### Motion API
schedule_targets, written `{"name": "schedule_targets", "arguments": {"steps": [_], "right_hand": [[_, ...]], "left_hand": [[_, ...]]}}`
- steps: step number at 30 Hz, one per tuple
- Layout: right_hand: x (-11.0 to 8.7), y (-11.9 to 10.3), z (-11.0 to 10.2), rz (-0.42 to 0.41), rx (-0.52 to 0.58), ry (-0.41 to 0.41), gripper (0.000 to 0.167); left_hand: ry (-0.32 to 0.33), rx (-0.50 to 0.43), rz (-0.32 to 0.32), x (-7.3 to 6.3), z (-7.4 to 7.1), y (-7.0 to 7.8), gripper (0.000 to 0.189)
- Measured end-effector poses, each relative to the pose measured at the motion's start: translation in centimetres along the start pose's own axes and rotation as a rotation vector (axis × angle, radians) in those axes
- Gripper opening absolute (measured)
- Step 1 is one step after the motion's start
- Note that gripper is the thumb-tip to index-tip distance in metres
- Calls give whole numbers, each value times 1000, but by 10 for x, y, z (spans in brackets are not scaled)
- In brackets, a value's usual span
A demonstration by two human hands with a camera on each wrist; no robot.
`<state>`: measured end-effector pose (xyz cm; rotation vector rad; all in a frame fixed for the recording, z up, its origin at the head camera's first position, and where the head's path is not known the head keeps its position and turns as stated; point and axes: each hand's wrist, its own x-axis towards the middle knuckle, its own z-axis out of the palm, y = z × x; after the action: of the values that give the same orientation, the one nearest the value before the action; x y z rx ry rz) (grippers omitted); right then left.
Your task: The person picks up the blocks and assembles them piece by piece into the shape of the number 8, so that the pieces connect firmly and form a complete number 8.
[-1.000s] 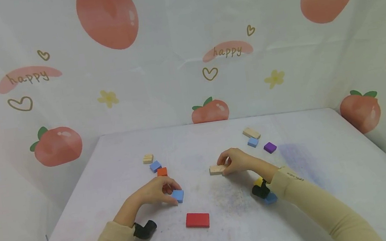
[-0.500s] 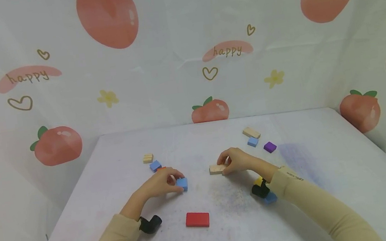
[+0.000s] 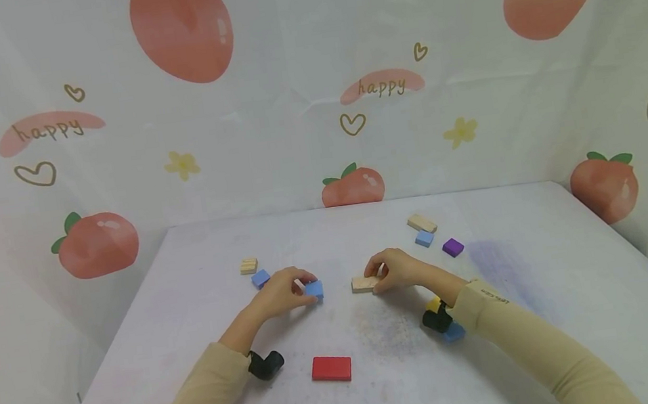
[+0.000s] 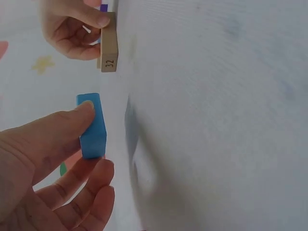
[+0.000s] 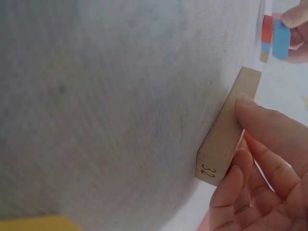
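My left hand point(image 3: 282, 294), part-closed, pinches blue block point(image 3: 314, 290) above counter point(image 3: 399, 397); my right hand point(image 3: 396, 269), likewise, pinches wooden block point(image 3: 362, 284) to right. Blocks apart. Step judged: positioning blue block. Next move likely calls for steady, level lowering.

White tabletop point(image 3: 179, 316), scuffed; 12 = far edge, read from its middle. Purple smear point(image 3: 500, 267) toward 3. At 10, strung in a line: striped wooden block point(image 3: 249, 266), blue block point(image 3: 260, 278), orange block point(image 5: 267, 29), this last hidden in the head view. Toward 1: plain wooden block point(image 3: 422, 223), pale-blue block point(image 3: 424, 238) just nearside. Purple block point(image 3: 454, 248) at 2. Between 3 and 4, partly covered: yellow block point(image 3: 434, 303), bright-blue block point(image 3: 454, 332). Red slab point(image 3: 332, 369), flat, at 7. Wooden block "32" point(image 5: 224, 127) near centre, toward 12; contact with surface uncertain.
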<state>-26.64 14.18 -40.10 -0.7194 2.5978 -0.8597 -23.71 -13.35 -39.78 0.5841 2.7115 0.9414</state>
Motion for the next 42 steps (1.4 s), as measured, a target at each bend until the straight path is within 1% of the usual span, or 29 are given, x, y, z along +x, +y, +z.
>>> {"name": "schedule_targets", "arguments": {"steps": [2, 7, 9, 13, 18, 23, 28, 32, 38, 42], "right_hand": [[0, 0, 0, 8, 2, 0, 24], [0, 0, 2, 21, 3, 1, 24], [0, 0, 2, 17, -3, 3, 23], [0, -1, 2, 20, 0, 1, 23], [0, -1, 1, 33, 3, -2, 24], [-1, 0, 1, 27, 5, -3, 25], [-2, 3, -2, 45, 3, -9, 27], [-2, 7, -4, 68, 29, -28, 26], [-3, 8, -6, 95, 67, -45, 24], [-3, 6, -8, 114, 68, -39, 23]], "left_hand": [[5, 6, 19, 3, 1, 1, 34], [30, 30, 91, 12, 3, 5, 33], [38, 30, 99, 15, 4, 8, 33], [46, 23, 80, 22, 6, 14, 34], [43, 35, 52, 29, 9, 19, 34], [30, 39, 48, 35, 13, 21, 35], [19, 29, 33, 41, 17, 22, 34], [23, 33, 35, 45, 19, 24, 34], [10, 22, -20, 49, 22, 29, 35], [11, 36, -29, 51, 23, 32, 35]]}}
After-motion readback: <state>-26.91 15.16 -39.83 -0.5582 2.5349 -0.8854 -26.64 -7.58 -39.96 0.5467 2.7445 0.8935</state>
